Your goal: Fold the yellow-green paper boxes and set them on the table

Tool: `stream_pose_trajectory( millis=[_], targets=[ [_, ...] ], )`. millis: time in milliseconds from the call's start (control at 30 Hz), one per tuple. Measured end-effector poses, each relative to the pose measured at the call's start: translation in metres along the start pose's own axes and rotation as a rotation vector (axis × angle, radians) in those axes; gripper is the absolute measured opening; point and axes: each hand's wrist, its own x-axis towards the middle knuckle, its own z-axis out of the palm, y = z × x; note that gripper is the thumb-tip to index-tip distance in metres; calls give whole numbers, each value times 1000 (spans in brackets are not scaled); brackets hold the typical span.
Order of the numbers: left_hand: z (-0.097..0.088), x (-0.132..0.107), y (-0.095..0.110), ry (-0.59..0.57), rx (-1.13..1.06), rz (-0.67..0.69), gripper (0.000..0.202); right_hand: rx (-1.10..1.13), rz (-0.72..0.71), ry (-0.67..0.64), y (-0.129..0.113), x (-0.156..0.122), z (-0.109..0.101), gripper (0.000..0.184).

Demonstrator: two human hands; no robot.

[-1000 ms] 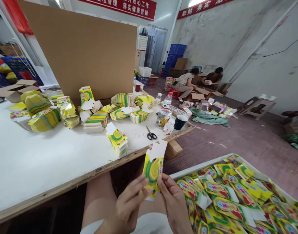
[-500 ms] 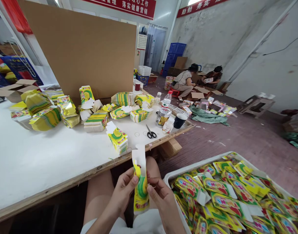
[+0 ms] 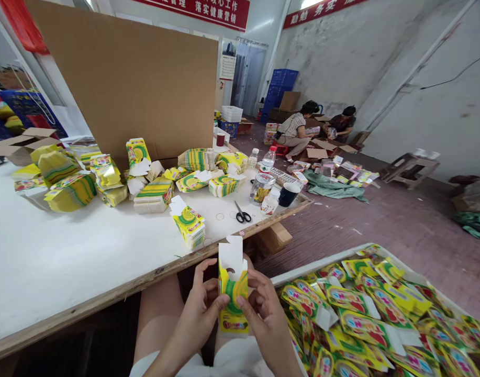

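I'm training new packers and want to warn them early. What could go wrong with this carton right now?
The small carton is pinched only by fingertips of the left hand and right hand above the lap, so it may slip. Its raised white flap could crease if squeezed.

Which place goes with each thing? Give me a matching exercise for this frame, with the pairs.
Things: 1 yellow-green carton; 2 scissors; 3 cardboard sheet; 4 flat printed cartons.
Places: A in the white tray; B between the left hand and right hand; C upright at the back of the table; D lying on the table near its right end.
Pairs: 1-B; 2-D; 3-C; 4-A.
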Motion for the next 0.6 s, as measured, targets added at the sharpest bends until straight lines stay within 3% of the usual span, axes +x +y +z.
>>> stream_pose_trajectory(
  millis=[100,300,367,500,600],
  targets=[
    [-7,-1,10,-137,-22,-44,53,60,25,-134,-5,1,-8,52],
    [-10,-2,19,-256,-158,-204,43,-21,23,-263,-11,6,-22,26],
    [-9,-4,15,-263,-173,-219,47,-77,0,-255,-14,6,-24,20],
    [-11,-6,6,-284,-173,-228,83,-161,-52,-213,-13,3,-20,23],
    [-14,-4,3,-291,-59,-212,67,-80,-46,-14,-8,2,-19,22]
  ],
)
